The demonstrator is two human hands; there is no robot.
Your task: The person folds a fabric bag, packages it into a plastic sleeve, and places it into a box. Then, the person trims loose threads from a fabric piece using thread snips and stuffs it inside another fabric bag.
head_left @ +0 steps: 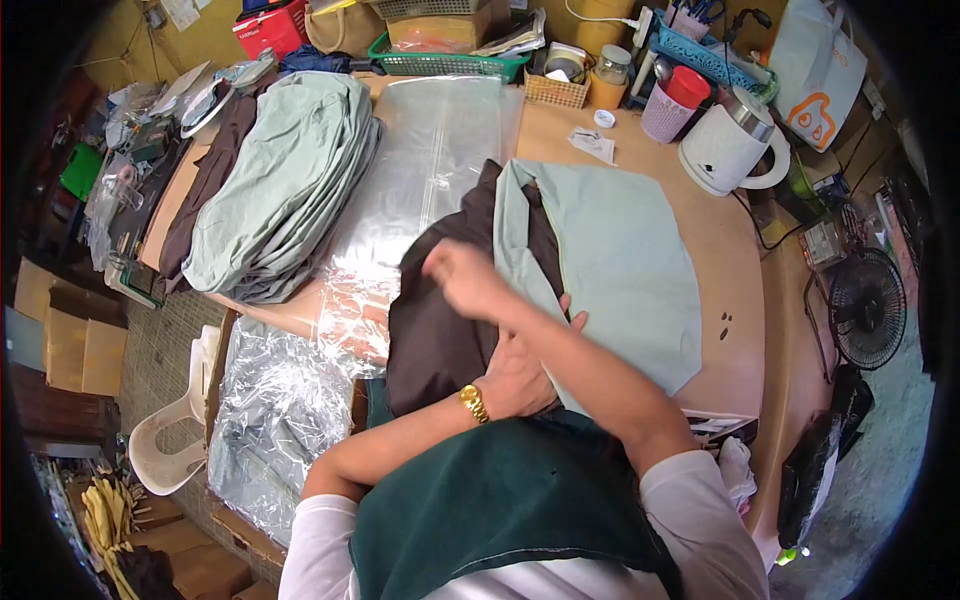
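Note:
A folded cloth piece lies in front of me, with a pale grey-green panel (625,270) on the right and a dark brown panel (440,345) on the left. My left hand (518,375), below a gold watch, rests on the cloth with its fingers stretched out and apart; my right forearm covers part of them. Crossing over it, my right hand (468,282) is above the brown panel, its fingers bent and smeared by motion. Whether it pinches anything is unclear. Clear plastic sheets (440,120) lie beyond the cloth. A pile of similar grey-green cloths (285,180) lies to the left.
A white kettle (725,145), a pink basket (665,112) and a yellow jar (610,75) stand at the back right. A green tray (450,65) is at the back. Below left are a plastic-lined box (280,430) and white chair (170,440). A black fan (867,308) is at right.

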